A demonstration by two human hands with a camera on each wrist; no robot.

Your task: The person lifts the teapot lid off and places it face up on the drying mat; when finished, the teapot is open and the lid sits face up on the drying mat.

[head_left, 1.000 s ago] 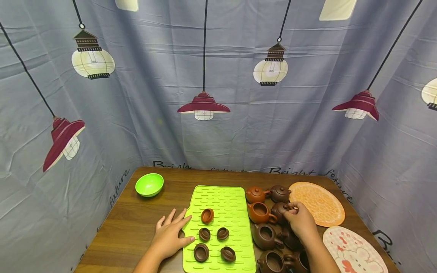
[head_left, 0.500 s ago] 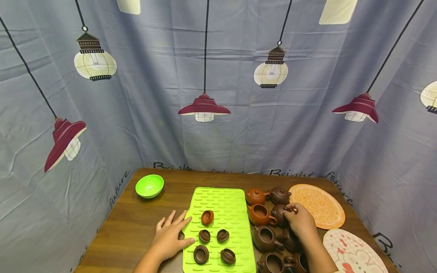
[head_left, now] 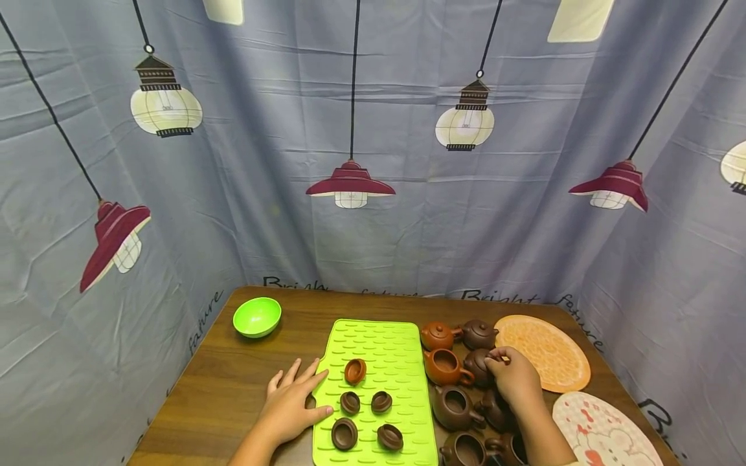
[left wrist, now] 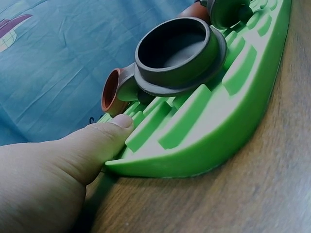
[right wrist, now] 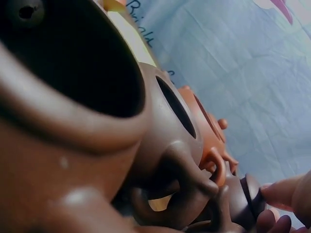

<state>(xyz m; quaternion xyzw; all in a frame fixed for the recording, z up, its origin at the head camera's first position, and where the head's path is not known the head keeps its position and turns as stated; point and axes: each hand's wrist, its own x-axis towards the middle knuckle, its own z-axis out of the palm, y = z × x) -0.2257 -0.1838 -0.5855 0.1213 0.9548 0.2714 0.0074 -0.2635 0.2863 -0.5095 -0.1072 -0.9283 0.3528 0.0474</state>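
With the left hand [head_left: 287,406] spread at the green mat [head_left: 381,346], the right hand [head_left: 515,377] pinches the lid [right wrist: 255,188] on a brown teapot [head_left: 475,370] by the open orange teapot [head_left: 441,378], likely fitting it, so next let go gently.

A bright green, ridged, rectangular mat [head_left: 375,340] permits low passage across its far end. Small, round, brown and orange clay lids [head_left: 344,433] obstruct its nearer part. Right of the mat, tightly packed, rounded brown and orange clay teapots [head_left: 445,415] block low travel. The left grip [head_left: 289,406] obstructs the mat's left edge.
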